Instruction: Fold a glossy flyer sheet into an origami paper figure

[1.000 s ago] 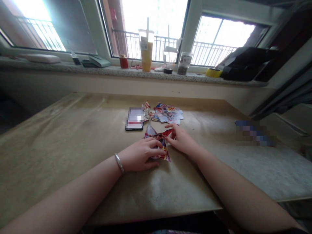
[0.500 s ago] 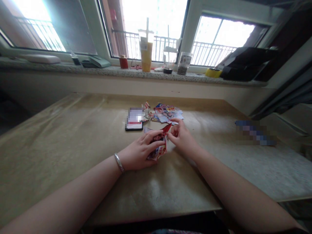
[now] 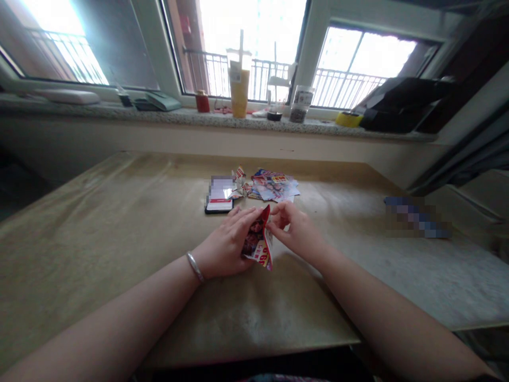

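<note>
A folded, brightly printed paper leaflet (image 3: 256, 241) with red edges and large printed characters stands partly raised above the table. My left hand (image 3: 230, 239), with a silver bangle at its wrist, is closed around the leaflet's left side. At its right edge my right hand (image 3: 292, 225) pinches the paper with thumb and fingertips; part of that grip is hidden. Just beyond lie a stack of similar printed leaflets (image 3: 276, 185) and a crumpled or folded printed paper piece (image 3: 241, 187). A phone (image 3: 220, 199), partly blurred, rests left of them.
The wooden-looking table (image 3: 119, 239) fills the foreground. A blurred blue item (image 3: 415, 216) lies at the right. On the stone windowsill (image 3: 178, 118) stand a tall yellow drink cup (image 3: 239, 90), a red jar (image 3: 202, 102), a clear cup (image 3: 300, 104) and a black bag-like object (image 3: 397, 106).
The left fingers have drawn back from the leaflet's printed face, and the leaflet stands more upright and folded. My right index finger has curled in toward its edge.
</note>
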`<state>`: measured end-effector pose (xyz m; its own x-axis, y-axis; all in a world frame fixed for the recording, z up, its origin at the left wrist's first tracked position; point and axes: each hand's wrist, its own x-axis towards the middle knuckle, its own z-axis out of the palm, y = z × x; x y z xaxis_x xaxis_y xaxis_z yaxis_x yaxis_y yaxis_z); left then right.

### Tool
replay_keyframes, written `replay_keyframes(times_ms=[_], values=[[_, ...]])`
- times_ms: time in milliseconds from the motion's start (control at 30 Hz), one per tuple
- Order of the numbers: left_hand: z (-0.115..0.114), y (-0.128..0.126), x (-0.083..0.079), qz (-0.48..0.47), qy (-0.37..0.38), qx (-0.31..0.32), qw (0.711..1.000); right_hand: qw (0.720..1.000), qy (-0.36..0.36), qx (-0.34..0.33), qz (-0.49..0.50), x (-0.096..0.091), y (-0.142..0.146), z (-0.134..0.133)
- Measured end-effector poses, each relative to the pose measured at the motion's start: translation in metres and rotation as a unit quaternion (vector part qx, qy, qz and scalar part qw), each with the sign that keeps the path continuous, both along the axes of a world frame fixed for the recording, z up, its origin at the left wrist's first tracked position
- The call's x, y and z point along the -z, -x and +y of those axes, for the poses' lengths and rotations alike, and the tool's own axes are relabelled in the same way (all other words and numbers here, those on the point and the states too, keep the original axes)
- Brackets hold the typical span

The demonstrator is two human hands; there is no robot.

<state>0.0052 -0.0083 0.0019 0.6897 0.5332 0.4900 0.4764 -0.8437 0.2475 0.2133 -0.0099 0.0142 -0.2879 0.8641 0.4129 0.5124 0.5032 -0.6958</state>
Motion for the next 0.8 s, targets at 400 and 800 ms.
replay_keyframes(times_ms=[400, 800], values=[[-0.004, 0.0, -0.005, -0.01, -0.002, 0.039, 0.999, 0.996, -0.063, -0.064, -0.014, -0.011, -0.001, -0.011], [-0.005, -0.002, -0.008, -0.041, -0.06, -0.013, 0.997, 0.988, -0.144, -0.048, -0.035, -0.013, -0.004, -0.004]])
